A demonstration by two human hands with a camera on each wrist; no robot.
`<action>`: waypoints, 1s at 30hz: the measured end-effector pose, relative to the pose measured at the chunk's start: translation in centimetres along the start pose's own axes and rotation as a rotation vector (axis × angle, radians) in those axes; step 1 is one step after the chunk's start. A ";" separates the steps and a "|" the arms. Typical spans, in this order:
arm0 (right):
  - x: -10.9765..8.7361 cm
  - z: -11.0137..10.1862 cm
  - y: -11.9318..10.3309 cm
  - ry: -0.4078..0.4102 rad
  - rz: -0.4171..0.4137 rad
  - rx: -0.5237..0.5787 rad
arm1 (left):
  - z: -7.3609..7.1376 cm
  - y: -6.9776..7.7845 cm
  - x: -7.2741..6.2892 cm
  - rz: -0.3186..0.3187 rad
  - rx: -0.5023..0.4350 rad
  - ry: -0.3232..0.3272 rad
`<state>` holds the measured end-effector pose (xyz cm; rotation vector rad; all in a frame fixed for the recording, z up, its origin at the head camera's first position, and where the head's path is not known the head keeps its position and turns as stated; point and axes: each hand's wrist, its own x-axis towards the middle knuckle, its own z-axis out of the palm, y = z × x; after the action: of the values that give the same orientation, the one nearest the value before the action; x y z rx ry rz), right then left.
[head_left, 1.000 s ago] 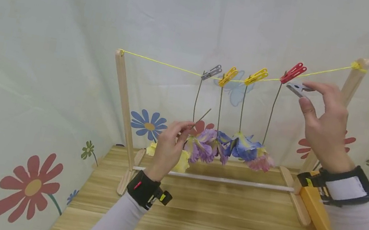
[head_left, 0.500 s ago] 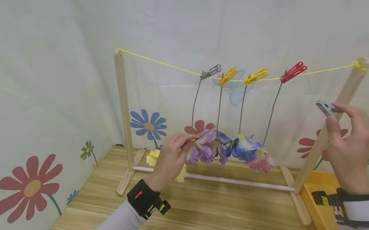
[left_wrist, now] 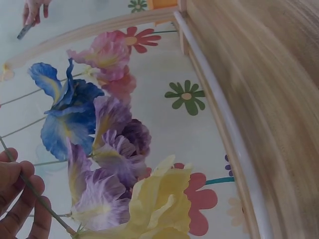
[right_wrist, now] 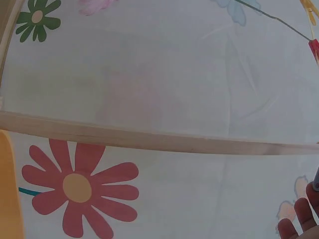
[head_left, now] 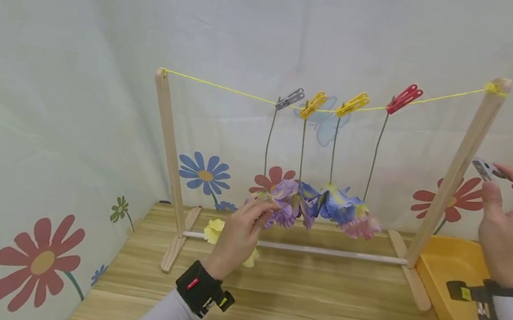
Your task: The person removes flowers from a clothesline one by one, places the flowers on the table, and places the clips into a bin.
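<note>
My left hand [head_left: 234,238] pinches the green stem [left_wrist: 37,194] of a yellow artificial flower [left_wrist: 159,204], whose head hangs below the hand. Out to the right, beyond the rack's right post, my right hand [head_left: 512,228] holds a grey clothespin [head_left: 485,169] between thumb and fingers. Along a yellow string [head_left: 218,85], a grey clothespin [head_left: 290,99], two yellow ones and a red clothespin [head_left: 404,100] each hold a flower stem. Purple flowers [left_wrist: 119,149], a blue flower [left_wrist: 70,119] and a pink flower [left_wrist: 107,55] hang upside down from them.
The string is tied between two wooden posts [head_left: 458,171], joined low down by a white bar [head_left: 322,251]. A yellow tray [head_left: 448,294] stands on the wooden table [head_left: 312,316] at the right. Behind hangs a cloth with printed flowers [head_left: 42,263].
My right hand has moved right and down, away from the string near the red clothespin, carrying the grey clothespin. The left hand has lowered a little with the yellow flower.
</note>
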<state>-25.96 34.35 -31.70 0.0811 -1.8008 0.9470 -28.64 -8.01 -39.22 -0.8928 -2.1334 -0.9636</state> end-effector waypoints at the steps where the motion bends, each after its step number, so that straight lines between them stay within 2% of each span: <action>1: -0.1 -0.1 0.2 0.002 0.006 -0.006 | 0.1 0.0 -0.1 -0.003 0.003 -0.008; 5: -0.6 -0.6 1.0 0.013 0.045 -0.056 | 0.4 0.0 -0.5 -0.010 0.012 -0.032; 13: -1.7 -1.5 2.7 0.053 0.175 -0.127 | 0.8 0.3 -1.3 0.009 0.032 -0.069; 19: -2.5 -1.9 3.9 0.093 0.163 -0.131 | 1.2 0.1 -1.9 -0.002 0.051 -0.123; 26: -3.1 -2.5 3.7 0.124 0.105 -0.103 | 1.8 -0.2 -2.7 0.027 0.068 -0.169; 30: -3.0 -2.9 5.4 0.133 0.099 -0.107 | 2.0 -0.3 -3.1 0.036 0.080 -0.195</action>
<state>-24.94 38.79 -36.73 -0.1363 -1.7411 0.9025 -27.64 -7.53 -42.80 -1.0169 -2.2928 -0.7951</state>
